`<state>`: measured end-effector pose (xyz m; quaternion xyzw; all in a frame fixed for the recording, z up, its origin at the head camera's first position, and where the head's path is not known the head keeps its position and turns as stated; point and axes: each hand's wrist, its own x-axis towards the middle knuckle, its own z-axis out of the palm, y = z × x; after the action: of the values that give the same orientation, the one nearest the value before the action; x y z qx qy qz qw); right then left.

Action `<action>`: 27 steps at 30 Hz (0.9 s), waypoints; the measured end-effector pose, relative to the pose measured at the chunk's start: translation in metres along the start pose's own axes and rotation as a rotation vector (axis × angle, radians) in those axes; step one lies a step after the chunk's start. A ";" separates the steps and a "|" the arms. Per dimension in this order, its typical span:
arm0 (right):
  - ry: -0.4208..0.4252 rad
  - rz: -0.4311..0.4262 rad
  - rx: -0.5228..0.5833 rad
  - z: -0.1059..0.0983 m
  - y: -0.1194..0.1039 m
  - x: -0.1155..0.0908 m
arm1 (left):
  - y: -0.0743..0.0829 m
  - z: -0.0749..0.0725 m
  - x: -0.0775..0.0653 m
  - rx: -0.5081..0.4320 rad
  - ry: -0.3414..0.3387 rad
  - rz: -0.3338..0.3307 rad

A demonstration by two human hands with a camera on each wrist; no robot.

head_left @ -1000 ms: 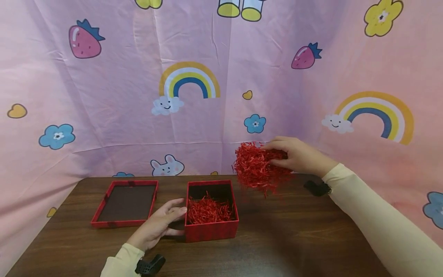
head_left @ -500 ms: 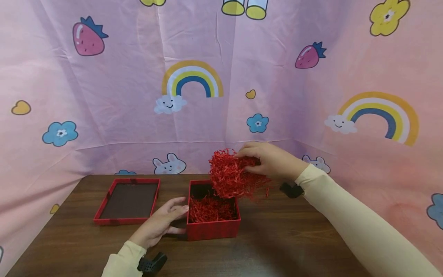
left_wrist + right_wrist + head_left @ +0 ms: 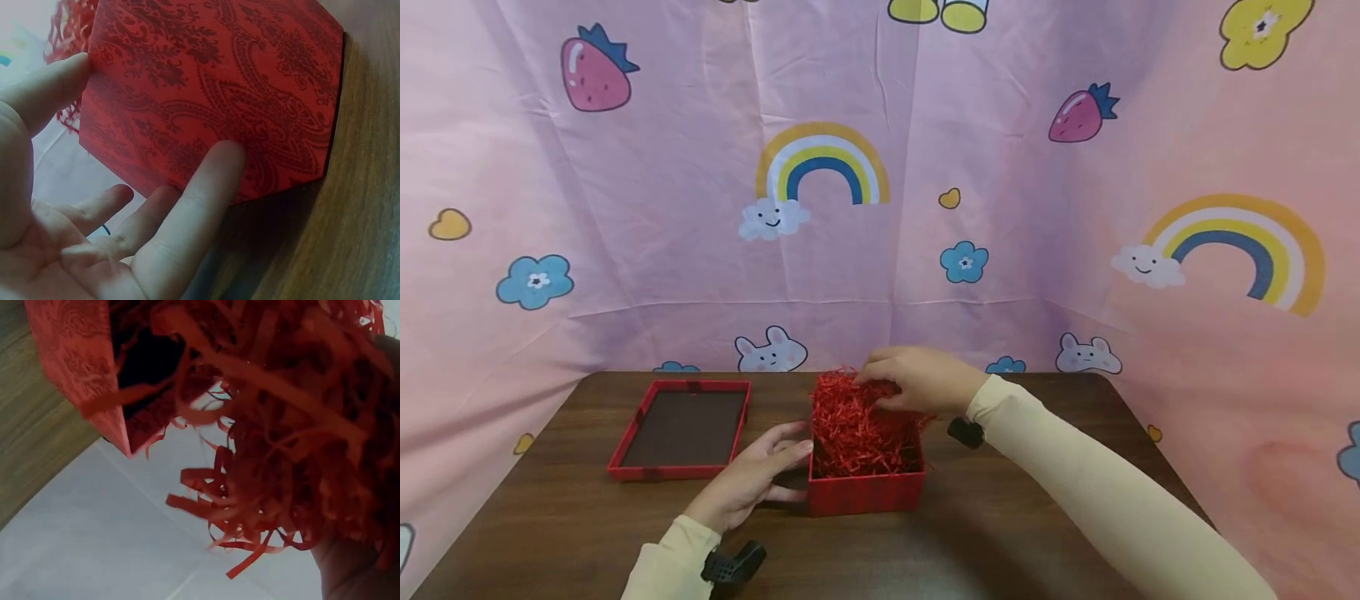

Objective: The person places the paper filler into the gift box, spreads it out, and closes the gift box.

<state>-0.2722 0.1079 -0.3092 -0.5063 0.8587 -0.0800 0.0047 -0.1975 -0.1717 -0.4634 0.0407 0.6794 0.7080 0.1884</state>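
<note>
A red patterned box (image 3: pixel 867 495) stands uncovered on the brown table. My left hand (image 3: pixel 752 475) rests against the box's left side, its fingers fairly straight; the left wrist view shows fingertips touching the patterned wall (image 3: pixel 269 94). My right hand (image 3: pixel 925 379) grips a bunch of red shredded paper (image 3: pixel 850 408) at the mouth of the box. Crinkled strips (image 3: pixel 281 444) fill most of the right wrist view and hide most of that hand. More shreds lie inside the box, and where the held bunch ends cannot be made out.
A shallow red lid (image 3: pixel 681 429) with a dark inside lies on the table to the left of the box. The wooden table (image 3: pixel 1037 508) meets a pink printed cloth (image 3: pixel 850 275) behind and at both sides.
My right hand has carried the shredded paper leftward and down, from beside the box to its opening. The left hand keeps its place at the box's side.
</note>
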 end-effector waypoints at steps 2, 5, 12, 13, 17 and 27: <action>-0.015 0.006 0.002 0.005 0.001 0.003 | 0.001 0.000 0.000 -0.001 0.000 -0.002; -0.040 0.025 -0.011 0.013 0.002 0.007 | 0.001 0.000 0.000 -0.002 -0.002 -0.001; -0.135 0.035 0.006 0.035 0.001 0.009 | 0.001 -0.001 0.000 -0.004 0.000 -0.008; -0.149 0.039 0.012 0.038 0.000 0.008 | 0.001 -0.001 0.000 -0.002 -0.001 -0.010; -0.222 0.067 0.036 0.048 -0.002 0.006 | 0.002 -0.001 0.000 0.001 -0.001 -0.012; -0.291 0.076 0.089 0.072 -0.002 0.009 | 0.002 -0.001 0.000 -0.006 0.002 -0.012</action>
<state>-0.2682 0.0898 -0.3791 -0.4791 0.8629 -0.0435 0.1546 -0.1984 -0.1729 -0.4616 0.0355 0.6777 0.7090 0.1920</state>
